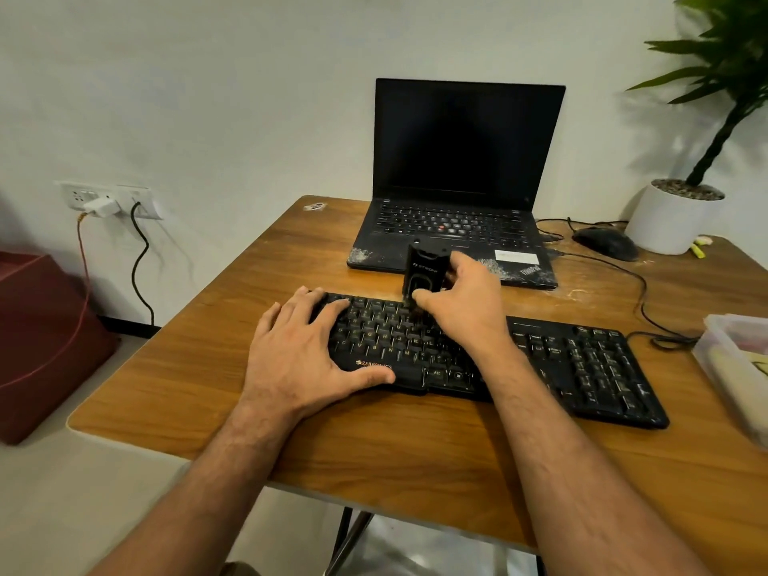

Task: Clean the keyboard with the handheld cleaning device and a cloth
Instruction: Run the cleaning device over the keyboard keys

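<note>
Gripping upright glossy black handheld cleaning device with right hand, brush end touching dusty black keyboard; pressing left hand flat, fingers spread, near wooden table left edge.

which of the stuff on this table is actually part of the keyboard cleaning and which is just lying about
Part of the job:
keyboard
handheld cleaning device, gripped by the right hand
left hand, resting flat on the keyboard

Just lying about:
laptop
mouse
potted plant
plastic container

Left hand flat, fingers spread — right hand curled in a grip, both forearms extended.
</note>
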The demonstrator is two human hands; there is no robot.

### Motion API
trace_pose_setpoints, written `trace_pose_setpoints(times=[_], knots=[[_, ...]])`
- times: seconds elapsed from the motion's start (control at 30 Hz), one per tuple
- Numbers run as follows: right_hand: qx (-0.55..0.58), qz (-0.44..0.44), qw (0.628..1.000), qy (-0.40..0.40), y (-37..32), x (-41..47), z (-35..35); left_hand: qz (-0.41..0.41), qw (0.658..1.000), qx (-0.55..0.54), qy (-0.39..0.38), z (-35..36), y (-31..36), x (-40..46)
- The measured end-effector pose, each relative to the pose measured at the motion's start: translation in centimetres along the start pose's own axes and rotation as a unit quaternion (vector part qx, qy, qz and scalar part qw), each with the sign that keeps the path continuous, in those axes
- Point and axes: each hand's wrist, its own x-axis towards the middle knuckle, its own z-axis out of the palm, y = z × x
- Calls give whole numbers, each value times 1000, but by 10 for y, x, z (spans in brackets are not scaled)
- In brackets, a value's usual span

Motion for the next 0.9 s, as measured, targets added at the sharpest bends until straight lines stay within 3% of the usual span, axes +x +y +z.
trace_pose_setpoints(times=[0.1, 0.23, 0.37, 0.5, 0.63, 0.77, 0.9], knots=[[9, -15, 998, -59, 0, -3, 3, -2, 1000, -1, -8, 0, 0, 0], [-34, 4, 999, 23, 4, 4, -1, -10, 1000, -8, -22, -1, 0, 1], [-5, 6, 999, -36, 9, -1, -12, -13, 1000, -2, -24, -1, 0, 1], [-47, 24, 997, 48, 10, -2, -22, -11, 999, -4, -31, -1, 0, 1], [29, 31, 997, -62, 8, -23, -23, -14, 999, -11, -29, -2, 0, 0], [1, 36, 999, 18, 4, -24, -32, -12, 999, -12, -27, -4, 1, -1], [73, 43, 991, -100, -3, -39, -31, -14, 1000, -14, -22, -4, 2, -2]])
